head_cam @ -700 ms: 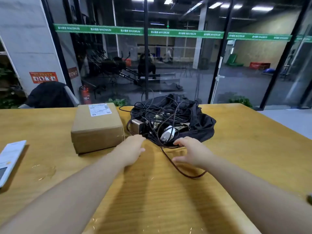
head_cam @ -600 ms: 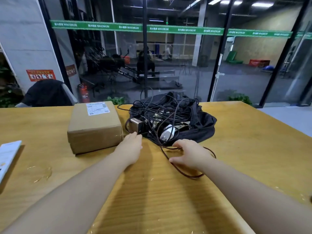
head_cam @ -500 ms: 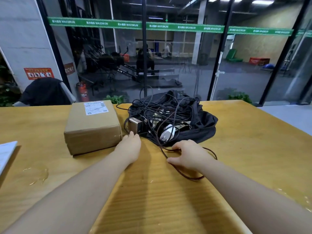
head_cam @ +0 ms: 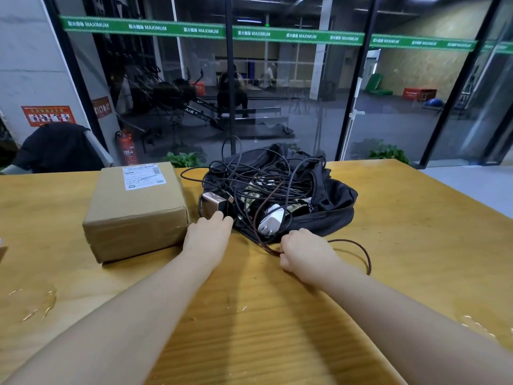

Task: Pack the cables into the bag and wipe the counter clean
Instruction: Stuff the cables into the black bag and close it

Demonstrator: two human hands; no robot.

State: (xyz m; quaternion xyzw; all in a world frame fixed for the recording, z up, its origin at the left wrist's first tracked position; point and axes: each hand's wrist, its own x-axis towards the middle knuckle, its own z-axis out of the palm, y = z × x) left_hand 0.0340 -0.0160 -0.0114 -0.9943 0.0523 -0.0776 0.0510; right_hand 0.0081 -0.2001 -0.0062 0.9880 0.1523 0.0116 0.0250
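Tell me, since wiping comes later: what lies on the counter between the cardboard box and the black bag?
In the head view, the left hand lies between the cardboard box and the black bag, its fingertips touching a silver charger block.

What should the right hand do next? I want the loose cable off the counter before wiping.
Probably lift the braided cable toward the black bag. The right hand already grips it, but its loop lies on the counter outside the bag. The left hand rests at the silver charger.
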